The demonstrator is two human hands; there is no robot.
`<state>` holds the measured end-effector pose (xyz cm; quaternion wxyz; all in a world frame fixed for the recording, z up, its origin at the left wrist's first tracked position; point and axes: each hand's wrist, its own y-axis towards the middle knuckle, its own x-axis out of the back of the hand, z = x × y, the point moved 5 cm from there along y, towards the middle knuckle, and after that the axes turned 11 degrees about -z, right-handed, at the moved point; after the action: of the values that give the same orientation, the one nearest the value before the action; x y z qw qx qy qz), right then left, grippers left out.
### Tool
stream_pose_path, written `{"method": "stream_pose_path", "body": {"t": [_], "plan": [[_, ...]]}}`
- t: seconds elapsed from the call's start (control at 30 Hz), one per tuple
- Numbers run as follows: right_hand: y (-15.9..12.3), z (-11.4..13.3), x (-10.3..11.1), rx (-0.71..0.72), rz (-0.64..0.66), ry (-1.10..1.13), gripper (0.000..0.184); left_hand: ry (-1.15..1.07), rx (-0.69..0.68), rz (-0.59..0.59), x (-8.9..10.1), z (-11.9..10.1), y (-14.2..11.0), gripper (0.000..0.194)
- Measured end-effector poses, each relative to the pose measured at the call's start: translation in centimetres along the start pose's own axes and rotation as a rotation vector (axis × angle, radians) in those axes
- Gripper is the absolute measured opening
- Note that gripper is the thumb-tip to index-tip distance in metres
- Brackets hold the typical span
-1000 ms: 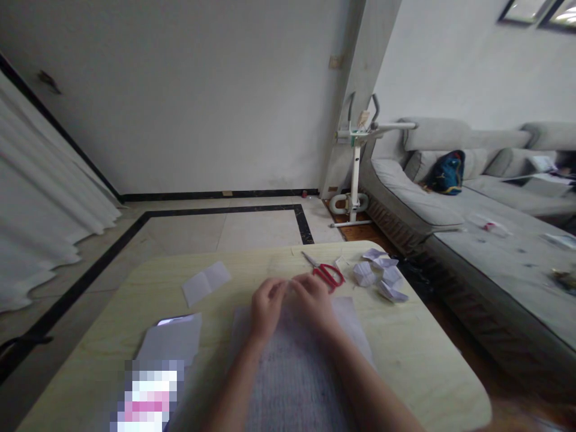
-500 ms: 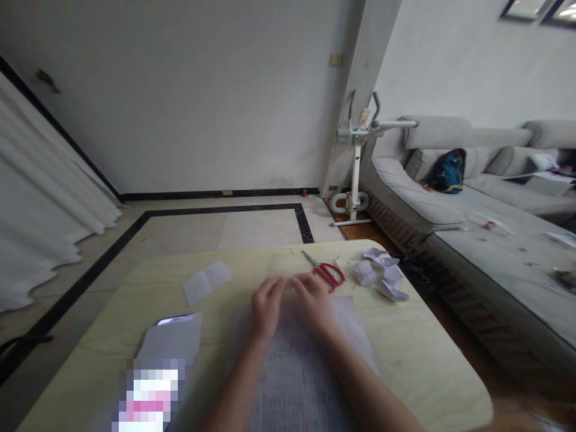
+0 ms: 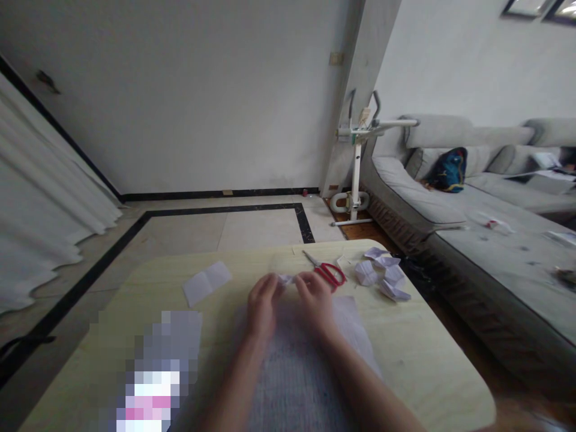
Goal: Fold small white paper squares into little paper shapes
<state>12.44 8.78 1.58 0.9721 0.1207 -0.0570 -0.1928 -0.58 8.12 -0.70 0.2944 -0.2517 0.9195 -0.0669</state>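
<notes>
Between my two hands is a small piece of folded white paper, mostly covered by the fingers. My left hand is closed on its left side. From the right, my right hand pinches the other end. Both hands hover over the top edge of a large greyish sheet with faint markings. Just beyond my right hand lie red-handled scissors, blades pointing away to the left. Several folded white paper pieces sit to the right of them.
A creased white paper lies at the table's left rear. Nearer on the left is a pixelated patch with a bright screen-like area. Small paper scraps rest by the scissors. A grey sofa stands right of the table.
My hands have moved slightly apart, and more of the folded paper shows between them. The things lying on the table stay in place.
</notes>
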Motion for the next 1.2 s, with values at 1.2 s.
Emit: {"method": "stream_pose_path", "body": {"t": [1.2], "plan": [[0.1, -0.2, -0.4, -0.08, 0.103, 0.043, 0.014, 0.526, -0.26, 0.086, 0.1, -1.6, 0.3, 0.022]]}}
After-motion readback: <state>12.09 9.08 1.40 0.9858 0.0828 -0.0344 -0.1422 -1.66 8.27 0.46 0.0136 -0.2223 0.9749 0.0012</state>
